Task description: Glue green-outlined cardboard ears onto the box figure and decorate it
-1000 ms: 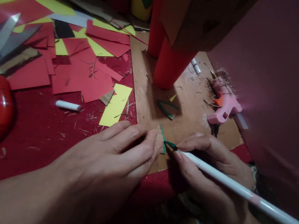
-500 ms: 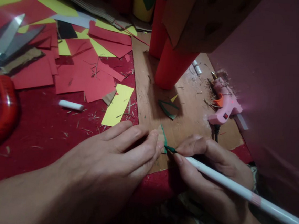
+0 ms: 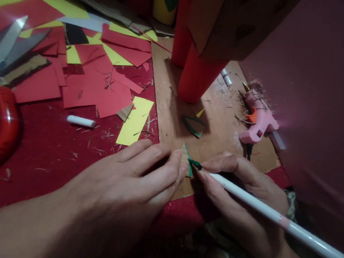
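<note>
My left hand (image 3: 132, 181) lies flat, fingers together, with its fingertips pressing a small green-edged paper piece (image 3: 186, 158) onto the wooden board (image 3: 216, 136). My right hand (image 3: 244, 190) is closed on a long white marker (image 3: 261, 209), and its dark green tip touches the edge of that paper piece. Another small green paper cutout (image 3: 193, 124) lies on the board a little farther away, just in front of the red paper tubes (image 3: 194, 73).
A pink hot glue gun (image 3: 257, 120) rests on the board's right side. Red and yellow paper scraps (image 3: 104, 84) cover the red surface at left, with a white cap or glue stick (image 3: 81, 121), large scissors with red handles (image 3: 2, 88), and a yellow strip (image 3: 135, 120).
The marker tip has moved slightly up along the edge of the green paper piece. My left hand stays pressed on the paper.
</note>
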The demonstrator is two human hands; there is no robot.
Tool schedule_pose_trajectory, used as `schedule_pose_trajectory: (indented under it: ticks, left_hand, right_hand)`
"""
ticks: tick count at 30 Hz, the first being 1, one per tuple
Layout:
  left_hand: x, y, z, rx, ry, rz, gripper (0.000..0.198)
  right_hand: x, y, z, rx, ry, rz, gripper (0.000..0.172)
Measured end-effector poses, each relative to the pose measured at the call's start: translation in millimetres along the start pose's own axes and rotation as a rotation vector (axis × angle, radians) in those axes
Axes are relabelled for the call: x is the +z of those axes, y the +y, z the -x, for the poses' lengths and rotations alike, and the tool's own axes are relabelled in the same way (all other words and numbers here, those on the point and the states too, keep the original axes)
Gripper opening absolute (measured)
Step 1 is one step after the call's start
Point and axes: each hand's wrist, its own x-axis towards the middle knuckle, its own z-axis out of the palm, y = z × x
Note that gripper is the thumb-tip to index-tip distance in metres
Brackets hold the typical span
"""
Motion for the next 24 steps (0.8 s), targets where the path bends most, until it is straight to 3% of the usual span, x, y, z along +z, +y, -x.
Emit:
schedule_pose_trajectory:
  ticks: [24]
  left_hand:
    - [1.1,0.3,1.2,0.024,-0.003,-0.007,0.044]
  right_hand:
    - [3.7,1.0,1.7,0.04,0.036,-0.018,0.011]
